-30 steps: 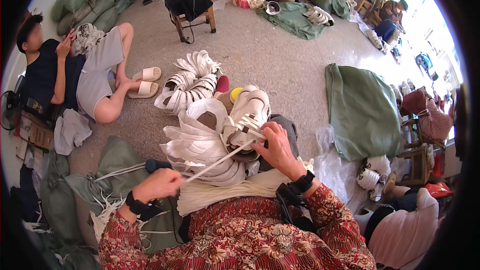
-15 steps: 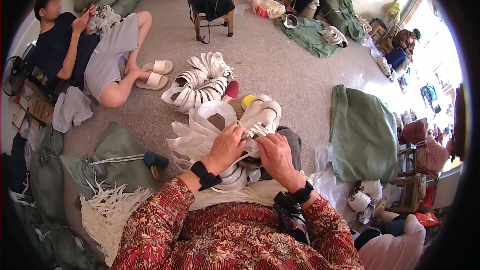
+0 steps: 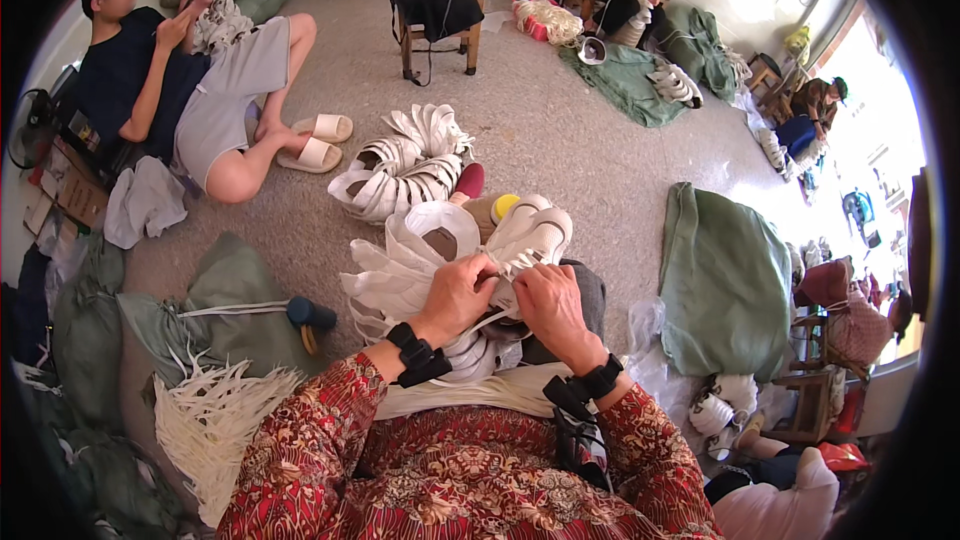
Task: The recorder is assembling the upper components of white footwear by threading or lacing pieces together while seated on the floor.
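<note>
White shoe uppers (image 3: 546,230) with rounded toes lie in front of me, over my lap. At the lace holes of one, my left hand (image 3: 458,295) is closed with thumb and fingers pinched on a white shoelace. Close beside it my right hand (image 3: 552,310) also pinches the lace; its exact path between the fingertips is partly hidden. A fanned stack of white uppers (image 3: 385,275) rests left of my hands. Loose white laces (image 3: 480,395) lie across my lap, and a large bundle of laces (image 3: 220,430) hangs at my left.
A ring of white uppers (image 3: 400,175) lies on the floor ahead. Green sacks (image 3: 240,290) lie at left, a green cloth (image 3: 720,275) at right. A seated person (image 3: 150,70) is at far left; others work at the back. A wooden stool (image 3: 438,25) stands beyond.
Both hands stay at the lace holes, and the right fingers have drawn in closer to the left ones. The whole view has shifted slightly.
</note>
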Motion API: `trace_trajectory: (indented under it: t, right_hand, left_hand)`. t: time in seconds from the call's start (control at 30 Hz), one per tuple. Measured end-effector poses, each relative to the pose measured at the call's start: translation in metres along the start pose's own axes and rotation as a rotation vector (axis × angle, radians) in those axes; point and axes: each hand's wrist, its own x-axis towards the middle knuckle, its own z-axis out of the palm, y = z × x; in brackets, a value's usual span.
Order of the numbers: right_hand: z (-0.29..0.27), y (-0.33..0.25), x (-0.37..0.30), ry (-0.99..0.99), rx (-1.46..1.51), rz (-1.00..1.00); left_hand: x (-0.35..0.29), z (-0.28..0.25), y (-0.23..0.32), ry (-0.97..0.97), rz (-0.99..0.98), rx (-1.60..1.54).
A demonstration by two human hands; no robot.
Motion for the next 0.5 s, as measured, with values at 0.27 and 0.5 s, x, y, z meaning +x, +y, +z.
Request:
trace_trajectory:
  t: [0.27, 0.5]
  right_hand:
    - [-0.001, -0.004, 0.006, -0.066, -0.084, -0.048]
    - [-0.120, 0.041, -0.107, -0.526, -0.053, 0.328]
  left_hand:
    - [0.003, -0.002, 0.001, -0.026, -0.030, -0.038]
    - [0.000, -0.001, -0.003, 0.006, -0.039, -0.046]
